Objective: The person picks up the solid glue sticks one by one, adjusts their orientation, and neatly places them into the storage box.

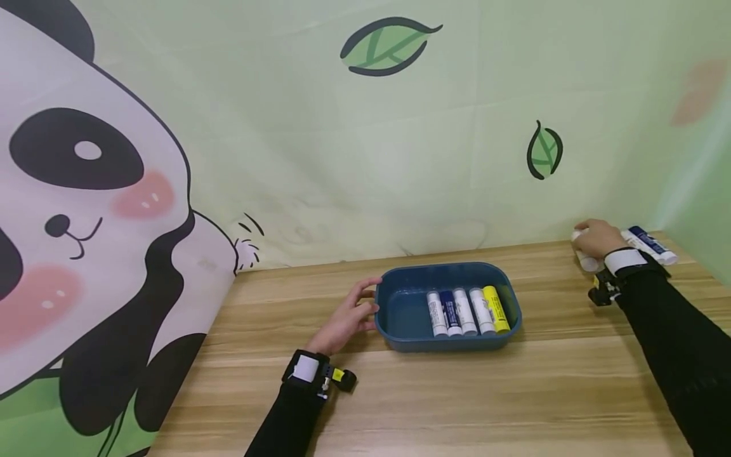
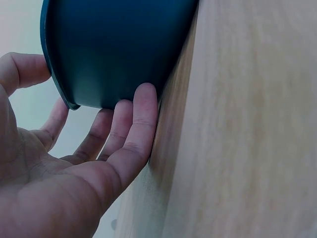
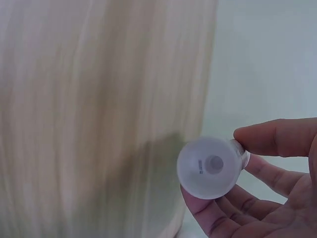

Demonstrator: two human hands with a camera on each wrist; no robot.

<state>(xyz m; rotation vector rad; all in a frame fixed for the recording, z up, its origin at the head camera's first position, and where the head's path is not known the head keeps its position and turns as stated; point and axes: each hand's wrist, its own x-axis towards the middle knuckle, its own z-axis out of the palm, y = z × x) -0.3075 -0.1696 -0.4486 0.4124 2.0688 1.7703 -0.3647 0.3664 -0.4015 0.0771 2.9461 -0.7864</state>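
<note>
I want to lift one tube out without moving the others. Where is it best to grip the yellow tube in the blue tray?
Probably the far end of the yellow tube, pinched from above: it lies flat, the last of the row, between a white tube and the wall of the blue tray.

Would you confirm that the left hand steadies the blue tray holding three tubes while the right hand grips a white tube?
Not quite: the blue tray holds five tubes, as the head view shows. The left hand touches it, and the right hand has a white tube in its grip.
</note>
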